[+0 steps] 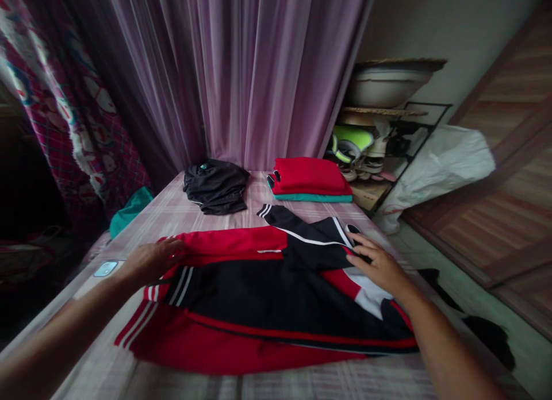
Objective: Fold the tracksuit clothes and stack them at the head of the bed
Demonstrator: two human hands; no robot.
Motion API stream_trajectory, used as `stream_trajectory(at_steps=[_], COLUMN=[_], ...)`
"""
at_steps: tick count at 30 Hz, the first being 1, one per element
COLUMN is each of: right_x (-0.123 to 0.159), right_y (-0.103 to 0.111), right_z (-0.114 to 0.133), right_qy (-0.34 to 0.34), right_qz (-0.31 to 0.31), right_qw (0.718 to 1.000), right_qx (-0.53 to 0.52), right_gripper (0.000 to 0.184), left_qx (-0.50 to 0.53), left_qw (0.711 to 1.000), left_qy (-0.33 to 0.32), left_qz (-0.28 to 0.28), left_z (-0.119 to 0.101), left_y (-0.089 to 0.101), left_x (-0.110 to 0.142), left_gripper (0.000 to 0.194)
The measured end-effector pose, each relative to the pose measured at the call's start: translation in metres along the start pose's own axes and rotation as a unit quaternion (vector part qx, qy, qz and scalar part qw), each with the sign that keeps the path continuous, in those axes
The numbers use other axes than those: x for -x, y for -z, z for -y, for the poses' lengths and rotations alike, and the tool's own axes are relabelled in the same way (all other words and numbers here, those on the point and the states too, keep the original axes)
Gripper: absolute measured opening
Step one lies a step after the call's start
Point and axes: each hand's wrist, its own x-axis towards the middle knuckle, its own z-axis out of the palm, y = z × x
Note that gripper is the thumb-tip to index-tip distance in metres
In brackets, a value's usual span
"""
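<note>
A red and black track jacket (259, 291) with white stripes lies spread sideways on the table. One of its sleeves is folded across the body, its striped cuff to the left. My left hand (157, 259) is at the jacket's striped hem on the left, fingers curled over the red cloth in a grip. At the collar and shoulder end, my right hand (377, 265) rests with fingers spread against the black and white fabric.
Behind the jacket sit a crumpled black garment (215, 184) and a folded red and teal stack (313, 179). A phone (103, 270) lies at the left edge. Purple curtains (259, 72) hang behind; a shoe rack (379, 141) and white sack (444, 164) stand right.
</note>
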Motion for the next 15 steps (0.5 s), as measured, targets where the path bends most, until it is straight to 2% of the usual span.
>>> stream_trajectory(at_steps=[3, 6, 8, 11, 13, 15], right_x=[0.002, 0.007, 0.013, 0.022, 0.027, 0.031], right_y=[-0.005, -0.01, -0.013, -0.014, -0.013, -0.011], right_z=[0.008, 0.019, 0.029, 0.042, 0.047, 0.048], right_qy=[0.032, 0.052, 0.085, 0.131, 0.144, 0.147], right_qz=[0.0, 0.026, 0.038, 0.052, 0.062, 0.068], right_qw=[0.999, 0.998, 0.995, 0.989, 0.987, 0.986], right_qx=[0.019, 0.038, 0.043, 0.045, 0.044, 0.041], right_gripper=[0.018, 0.019, 0.019, 0.023, 0.026, 0.029], left_qx=[-0.073, -0.094, -0.078, -0.053, -0.056, -0.073], left_qw=[0.995, 0.995, 0.994, 0.978, 0.955, 0.932], left_qy=[-0.017, -0.027, -0.072, -0.2, -0.289, -0.349], left_qz=[0.06, 0.037, 0.01, -0.023, -0.046, -0.069], left_z=[-0.013, -0.044, -0.078, -0.143, -0.185, -0.22], left_y=[0.022, 0.043, 0.048, 0.037, 0.021, 0.006], left_x=[-0.008, -0.021, -0.031, -0.046, -0.055, -0.064], left_gripper=[0.033, 0.035, 0.033, 0.041, 0.049, 0.055])
